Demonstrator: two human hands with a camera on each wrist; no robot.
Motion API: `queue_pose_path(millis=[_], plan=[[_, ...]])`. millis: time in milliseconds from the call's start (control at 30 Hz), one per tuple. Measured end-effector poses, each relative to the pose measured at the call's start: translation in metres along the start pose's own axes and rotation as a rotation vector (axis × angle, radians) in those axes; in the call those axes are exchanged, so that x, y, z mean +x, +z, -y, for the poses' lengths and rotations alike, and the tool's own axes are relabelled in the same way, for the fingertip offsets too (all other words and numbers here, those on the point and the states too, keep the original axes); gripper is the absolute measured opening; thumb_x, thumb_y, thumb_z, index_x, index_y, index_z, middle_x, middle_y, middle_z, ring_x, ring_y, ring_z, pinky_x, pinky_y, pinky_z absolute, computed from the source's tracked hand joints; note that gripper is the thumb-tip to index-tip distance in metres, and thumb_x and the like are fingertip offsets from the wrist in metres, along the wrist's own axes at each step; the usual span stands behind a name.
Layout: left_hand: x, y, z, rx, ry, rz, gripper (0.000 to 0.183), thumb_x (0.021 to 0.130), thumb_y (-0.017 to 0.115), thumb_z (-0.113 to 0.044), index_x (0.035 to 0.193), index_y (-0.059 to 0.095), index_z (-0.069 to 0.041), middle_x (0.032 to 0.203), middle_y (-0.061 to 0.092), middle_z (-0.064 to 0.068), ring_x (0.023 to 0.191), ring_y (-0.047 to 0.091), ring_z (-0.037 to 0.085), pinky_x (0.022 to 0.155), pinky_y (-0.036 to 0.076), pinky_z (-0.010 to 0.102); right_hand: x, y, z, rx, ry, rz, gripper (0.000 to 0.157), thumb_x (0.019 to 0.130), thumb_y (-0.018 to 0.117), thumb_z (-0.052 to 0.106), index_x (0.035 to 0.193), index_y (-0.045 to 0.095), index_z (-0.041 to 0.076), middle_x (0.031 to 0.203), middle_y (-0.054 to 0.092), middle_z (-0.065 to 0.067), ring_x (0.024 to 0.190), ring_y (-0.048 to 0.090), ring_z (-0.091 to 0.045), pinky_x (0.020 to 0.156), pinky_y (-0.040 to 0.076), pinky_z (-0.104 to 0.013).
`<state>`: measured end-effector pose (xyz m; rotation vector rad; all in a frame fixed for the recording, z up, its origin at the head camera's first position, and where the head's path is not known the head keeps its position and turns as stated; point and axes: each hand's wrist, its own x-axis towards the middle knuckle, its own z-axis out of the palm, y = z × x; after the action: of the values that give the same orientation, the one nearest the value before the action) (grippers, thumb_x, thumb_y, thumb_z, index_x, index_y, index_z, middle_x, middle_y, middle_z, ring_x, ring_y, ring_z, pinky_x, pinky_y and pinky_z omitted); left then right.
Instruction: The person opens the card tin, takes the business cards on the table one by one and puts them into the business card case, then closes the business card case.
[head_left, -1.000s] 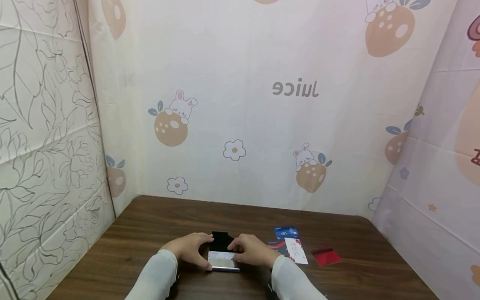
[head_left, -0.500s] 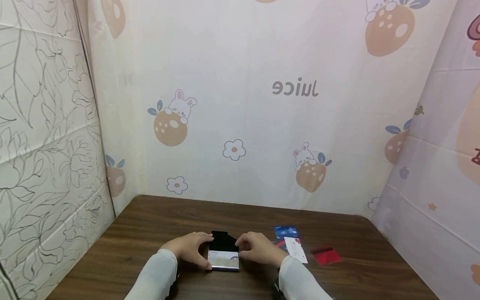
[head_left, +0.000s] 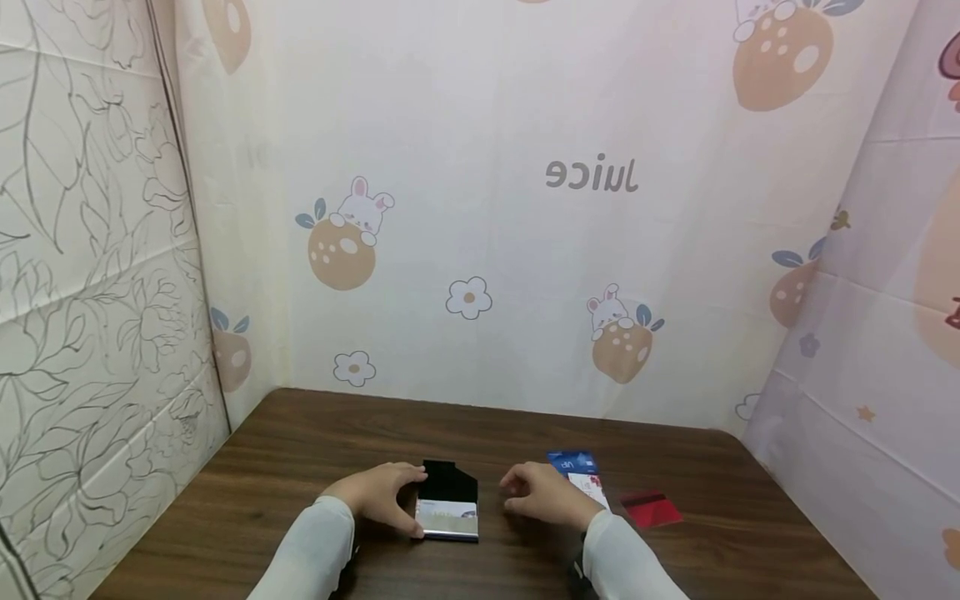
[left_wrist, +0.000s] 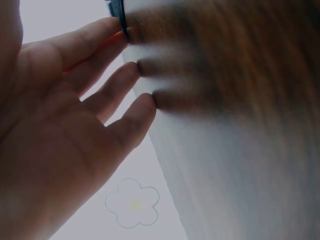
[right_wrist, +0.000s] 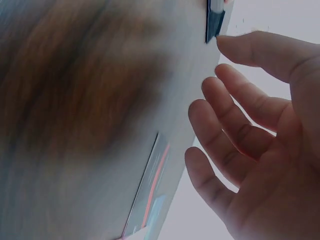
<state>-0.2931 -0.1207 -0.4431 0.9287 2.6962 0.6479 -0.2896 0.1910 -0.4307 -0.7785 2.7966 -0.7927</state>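
In the head view a card case [head_left: 444, 536] lies on the table with its black lid [head_left: 447, 485] folded back. A pale printed card [head_left: 442, 510] shows inside it. My left hand [head_left: 377, 498] rests at the case's left side, thumb at the near corner and forefinger by the lid. Its fingers are extended, tips on the table, in the left wrist view. My right hand [head_left: 551, 496] hovers right of the case, apart from it, fingers loosely bent and holding nothing. Beyond the right hand lie a blue card [head_left: 572, 462] and a white card [head_left: 591, 487], partly hidden by it.
A red card [head_left: 651, 510] with a dark stripe lies farther right on the brown wooden table [head_left: 360, 425]. In the right wrist view a dark card [right_wrist: 145, 192] with a red stripe lies near the fingers. Printed curtains [head_left: 480, 233] stand behind and beside the table.
My right hand has left the case and moved right, toward the loose cards, covering more of them. The printed card in the case is uncovered. My left hand stays in place.
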Motion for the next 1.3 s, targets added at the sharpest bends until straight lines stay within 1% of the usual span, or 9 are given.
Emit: queue_pose_path(millis=[200,400,467,600,667,767,900,1167,1300], plan=[[-0.001,0.0,0.0,-0.005,0.008,-0.009,0.089,0.064,0.074,-0.054,0.135,0.047,-0.008,0.141,0.044,0.011,0.128,0.035,0.03,0.104,0.034,0.054,-0.008,-0.009,-0.006,0.009,0.035,-0.006,0.026,0.082,0.069,0.022,0.105,0.065,0.012,0.092,0.063,-0.001,0.08,0.054,-0.013,0.073,0.053,-0.039],[-0.001,0.001,0.0,-0.014,0.002,-0.005,0.089,0.064,0.075,-0.054,0.136,0.047,-0.009,0.141,0.044,0.01,0.128,0.035,0.03,0.104,0.034,0.054,-0.017,-0.018,-0.016,-0.013,0.086,-0.066,0.029,0.081,0.07,0.023,0.104,0.065,0.007,0.085,0.06,0.0,0.073,0.052,-0.012,0.063,0.05,-0.032],[-0.001,0.002,0.0,-0.013,0.004,-0.009,0.089,0.064,0.074,-0.054,0.135,0.047,-0.009,0.141,0.044,0.01,0.128,0.035,0.03,0.104,0.034,0.054,-0.021,-0.021,-0.022,-0.019,0.135,-0.098,0.029,0.081,0.07,0.023,0.104,0.065,0.004,0.082,0.059,-0.001,0.064,0.053,-0.013,0.056,0.051,-0.032],[-0.002,0.001,0.0,-0.01,0.008,-0.015,0.089,0.064,0.075,-0.054,0.135,0.048,-0.008,0.141,0.044,0.011,0.128,0.035,0.03,0.104,0.034,0.053,-0.028,-0.028,-0.033,-0.049,0.274,-0.155,0.033,0.08,0.071,0.027,0.103,0.065,0.004,0.081,0.06,-0.002,0.062,0.053,-0.014,0.058,0.053,-0.036],[-0.002,0.0,0.0,-0.011,0.01,-0.015,0.088,0.064,0.075,-0.053,0.135,0.048,-0.008,0.141,0.045,0.011,0.128,0.035,0.03,0.104,0.034,0.054,-0.032,-0.033,-0.038,-0.07,0.333,-0.173,0.035,0.079,0.071,0.03,0.103,0.065,0.005,0.084,0.062,-0.003,0.068,0.055,-0.015,0.064,0.054,-0.041],[-0.002,0.0,-0.001,-0.007,0.014,-0.014,0.088,0.064,0.075,-0.053,0.135,0.048,-0.008,0.141,0.045,0.012,0.128,0.036,0.03,0.104,0.034,0.053,-0.036,-0.039,-0.046,-0.133,0.401,-0.186,0.04,0.077,0.072,0.036,0.103,0.066,0.006,0.091,0.067,-0.006,0.077,0.058,-0.019,0.073,0.049,-0.049],[-0.002,-0.001,-0.003,-0.002,0.016,-0.014,0.088,0.065,0.075,-0.052,0.135,0.047,-0.007,0.141,0.045,0.012,0.128,0.035,0.03,0.104,0.034,0.053,-0.041,-0.044,-0.056,-0.233,0.471,-0.181,0.05,0.073,0.072,0.046,0.102,0.066,0.006,0.096,0.067,-0.009,0.081,0.057,-0.024,0.072,0.043,-0.052],[-0.002,-0.002,-0.004,0.0,0.018,-0.014,0.088,0.065,0.075,-0.052,0.135,0.047,-0.007,0.14,0.045,0.012,0.128,0.036,0.03,0.104,0.034,0.053,-0.05,-0.046,-0.064,-0.282,0.516,-0.177,0.06,0.067,0.072,0.057,0.098,0.068,0.006,0.09,0.067,-0.008,0.074,0.052,-0.024,0.07,0.044,-0.049],[-0.002,-0.002,-0.003,-0.001,0.009,-0.009,0.088,0.064,0.075,-0.053,0.135,0.047,-0.008,0.141,0.044,0.011,0.128,0.035,0.03,0.104,0.034,0.054,-0.053,-0.046,-0.065,-0.298,0.526,-0.187,0.055,0.065,0.069,0.064,0.08,0.069,0.011,0.075,0.062,-0.004,0.069,0.047,-0.023,0.065,0.04,-0.045]])
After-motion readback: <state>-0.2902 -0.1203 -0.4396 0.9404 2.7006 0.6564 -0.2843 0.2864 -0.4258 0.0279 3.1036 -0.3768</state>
